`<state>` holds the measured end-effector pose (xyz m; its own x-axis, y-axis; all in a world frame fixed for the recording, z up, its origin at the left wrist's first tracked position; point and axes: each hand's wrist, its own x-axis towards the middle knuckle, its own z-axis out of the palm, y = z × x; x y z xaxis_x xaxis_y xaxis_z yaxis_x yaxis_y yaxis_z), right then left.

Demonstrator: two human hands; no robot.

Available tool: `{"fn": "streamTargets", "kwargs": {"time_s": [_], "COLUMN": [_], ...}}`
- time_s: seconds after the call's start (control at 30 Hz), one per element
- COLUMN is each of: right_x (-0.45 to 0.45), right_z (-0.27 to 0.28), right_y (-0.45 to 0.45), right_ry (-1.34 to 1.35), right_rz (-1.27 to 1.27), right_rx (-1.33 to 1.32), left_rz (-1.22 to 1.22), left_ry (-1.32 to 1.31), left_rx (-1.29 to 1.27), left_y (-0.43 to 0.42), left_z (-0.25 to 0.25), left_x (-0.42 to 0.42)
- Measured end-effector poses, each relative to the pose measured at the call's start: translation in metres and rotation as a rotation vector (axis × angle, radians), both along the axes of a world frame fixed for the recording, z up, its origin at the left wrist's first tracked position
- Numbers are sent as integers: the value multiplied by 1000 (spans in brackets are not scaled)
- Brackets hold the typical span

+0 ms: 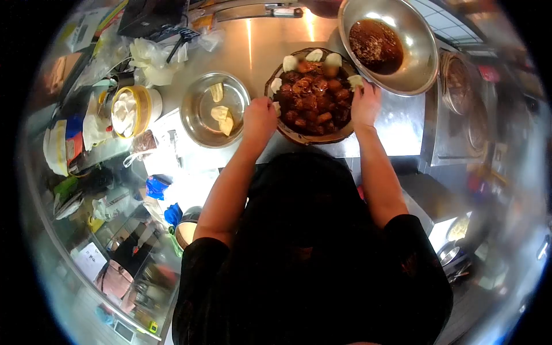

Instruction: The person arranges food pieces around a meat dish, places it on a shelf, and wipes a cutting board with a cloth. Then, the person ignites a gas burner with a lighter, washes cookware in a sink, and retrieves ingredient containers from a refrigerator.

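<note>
A wide round pot (pixel 300 138) holds dark glossy braised chunks (pixel 313 95) in brown sauce. Pale dough pieces (pixel 314 55) sit around its rim. At the left rim, my left hand (pixel 260 122) is closed on the pot's edge, beside a small dough piece (pixel 277 108). My right hand (pixel 366 104) has its fingertips closed on another dough piece (pixel 356 82) at the right rim. To the left stands a steel bowl (pixel 192 123) with a few yellowish dough pieces (pixel 223 119) inside.
A large steel bowl (pixel 418 52) with brown sauce stands at the back right, close to the pot. A yellow-rimmed tub (pixel 154 109) of white pieces and plastic bags (pixel 152 60) lie left. Round woven lids (pixel 454 83) are on the right. The steel counter (pixel 230 43) extends behind.
</note>
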<state>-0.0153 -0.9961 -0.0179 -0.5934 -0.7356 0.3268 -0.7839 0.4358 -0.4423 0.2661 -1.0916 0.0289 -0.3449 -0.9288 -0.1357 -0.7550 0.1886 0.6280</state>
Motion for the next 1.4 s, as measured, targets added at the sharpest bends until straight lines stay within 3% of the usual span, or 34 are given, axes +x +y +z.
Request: {"fn": "streamTargets", "kwargs": {"time_s": [0.2,0.4,0.53,0.63,0.83,0.9,1.03,1.07,1.1,1.13,1.17,1.2,1.23,1.33,1.37,1.4], "right_x": [35,143,226,270,288,288,294,291,288,283,273,261,249,195,172,150], "right_z": [31,88,58,33,-6,-7,0,-4,-12,-5,16,42,52,98,85,86], "right_y": [-2,-60,-109,-141,-186,-189,-188,-191,-190,-186,-179,-173,-162,-105,-81,-59], "right_ry": [-23,-119,-204,-33,145,169,245,181,155,25,-174,-154,-249,-442,-581,-559], "right_rz": [69,737,957,930,1078,1103,1077,1108,1060,963,936,985,957,867,813,746], "right_rx": [-2,-121,137,406,172,242,375,346,310,152,49,58,-26,-234,-123,-92], "left_rz": [7,202,320,268,364,427,534,545,580,579,585,577,553,447,331,307], "left_ry": [-111,101,-164,-130,-62,10,187,282,589,635,811,806,561,671,707,774], "left_rx": [16,-59,-119,2,92,159,19,-16,138,235,142,238,394,425,434,512], "left_y": [10,-10,-40,-55,-62,-60,-49,-42,-38,-31,-25,-20,-15,0,7,13], "left_z": [-5,-6,-47,-64,-64,-57,-44,-31,-24,-2,-5,-9,23,73,63,74], "left_x": [3,82,154,172,166,169,183,185,188,187,181,190,188,145,141,124]}}
